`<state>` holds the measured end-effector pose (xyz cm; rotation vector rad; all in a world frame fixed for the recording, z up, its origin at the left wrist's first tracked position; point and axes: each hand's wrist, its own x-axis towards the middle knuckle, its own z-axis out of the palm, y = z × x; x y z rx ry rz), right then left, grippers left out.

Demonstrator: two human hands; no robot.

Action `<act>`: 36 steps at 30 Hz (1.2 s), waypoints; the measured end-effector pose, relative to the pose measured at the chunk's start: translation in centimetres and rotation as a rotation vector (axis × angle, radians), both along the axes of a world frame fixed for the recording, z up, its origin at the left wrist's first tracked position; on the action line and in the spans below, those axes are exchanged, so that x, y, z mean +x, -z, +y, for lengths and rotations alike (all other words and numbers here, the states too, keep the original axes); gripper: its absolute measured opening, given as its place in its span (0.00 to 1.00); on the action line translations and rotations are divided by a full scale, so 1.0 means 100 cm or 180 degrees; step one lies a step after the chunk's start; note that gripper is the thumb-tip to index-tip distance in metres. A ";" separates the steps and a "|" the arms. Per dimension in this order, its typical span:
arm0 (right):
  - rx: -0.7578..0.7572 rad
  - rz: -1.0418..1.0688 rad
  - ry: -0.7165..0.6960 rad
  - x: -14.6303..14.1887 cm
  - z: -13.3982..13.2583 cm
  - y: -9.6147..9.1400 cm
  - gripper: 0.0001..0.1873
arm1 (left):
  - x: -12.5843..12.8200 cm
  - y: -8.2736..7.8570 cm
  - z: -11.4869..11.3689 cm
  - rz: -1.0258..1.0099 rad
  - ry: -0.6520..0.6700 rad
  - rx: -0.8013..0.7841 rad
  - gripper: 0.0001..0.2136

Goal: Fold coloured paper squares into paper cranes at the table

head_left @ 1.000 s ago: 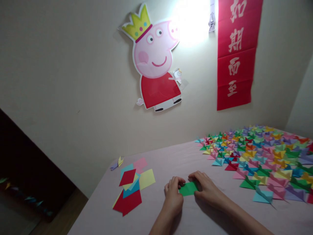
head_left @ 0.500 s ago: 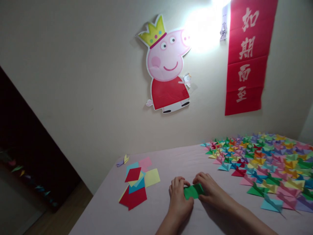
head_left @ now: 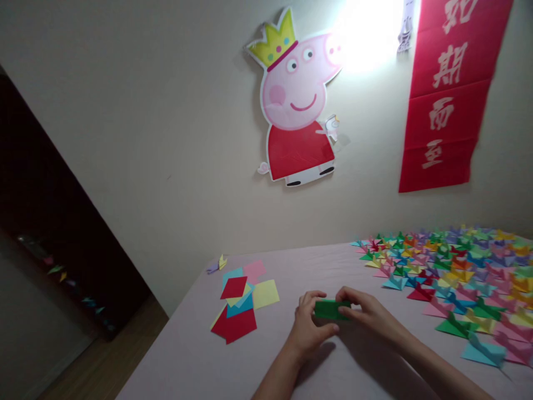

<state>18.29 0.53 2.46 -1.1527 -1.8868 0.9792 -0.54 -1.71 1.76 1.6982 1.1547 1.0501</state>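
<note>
A folded green paper is pinched between both of my hands, lifted slightly above the pale pink table. My left hand grips its left end with thumb below and fingers curled over the top. My right hand holds its right end, fingers closed over the upper edge. The paper now looks like a narrow strip seen almost edge-on.
A loose pile of flat coloured paper squares lies to the left. Several folded paper shapes cover the table's right part. A small folded piece sits by the far left corner. A cartoon pig cutout and a red banner hang on the wall.
The green paper went from lying flat on the table to being raised and folded narrower between both hands. The camera view has panned, shifting the scene to the right.
</note>
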 end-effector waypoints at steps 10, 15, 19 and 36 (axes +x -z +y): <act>-0.0187 0.1510 0.0346 -0.013 0.011 0.005 0.20 | -0.003 0.018 0.028 -0.2069 -0.0240 -0.0505 0.22; 0.0492 0.1003 0.0540 -0.018 0.015 0.022 0.17 | 0.001 0.018 0.043 -0.2301 -0.0330 -0.0528 0.20; 0.0850 0.0679 0.0673 -0.016 0.014 0.031 0.13 | 0.001 0.015 0.043 -0.2341 -0.0228 -0.0621 0.21; 0.1967 0.0082 0.0743 -0.012 0.014 0.027 0.06 | 0.002 0.020 0.039 -0.1946 0.0160 -0.0761 0.29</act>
